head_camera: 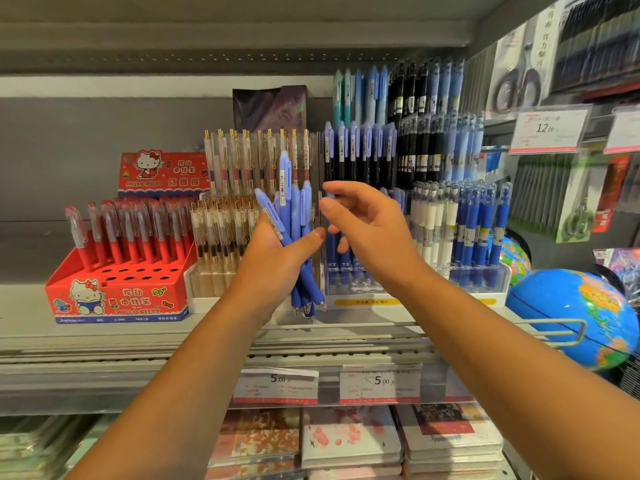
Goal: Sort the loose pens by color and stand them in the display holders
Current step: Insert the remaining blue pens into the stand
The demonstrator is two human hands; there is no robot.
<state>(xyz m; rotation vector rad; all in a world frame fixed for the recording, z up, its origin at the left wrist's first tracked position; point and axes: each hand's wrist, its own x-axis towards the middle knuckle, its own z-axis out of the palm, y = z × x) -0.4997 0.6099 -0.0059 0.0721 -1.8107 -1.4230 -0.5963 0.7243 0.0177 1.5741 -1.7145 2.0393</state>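
**Desk:** What dominates the frame?

**Photographer:** A grey shop shelf (104, 341), stocked edge to edge. A blue globe (571, 317) sits at its right end. At the left end is a red cartoon-cat holder (117, 296), with red pens standing in its back rows and its front holes bare.

**Desk:** And the middle?

**Photographer:** Clear display holders (478, 282) stand side by side. They carry gold-clipped pens on the left, then periwinkle pens, then white and dark blue ones on the right.

**Desk:** The hands?

**Photographer:** Both are raised in front of the middle holder. The left hand (277, 251) is clamped around a bundle of periwinkle pens (294, 220), thumb across the barrels. The tips point down and the clips fan upward, above the shelf and just before the matching row. The right hand (367, 223) hovers beside the bundle, its fingers apart and loosely bent, holding nothing I can see.

**Desk:** Anything smaller?

**Photographer:** Two price tags (277, 384) on the shelf edge, each reading 5.00.
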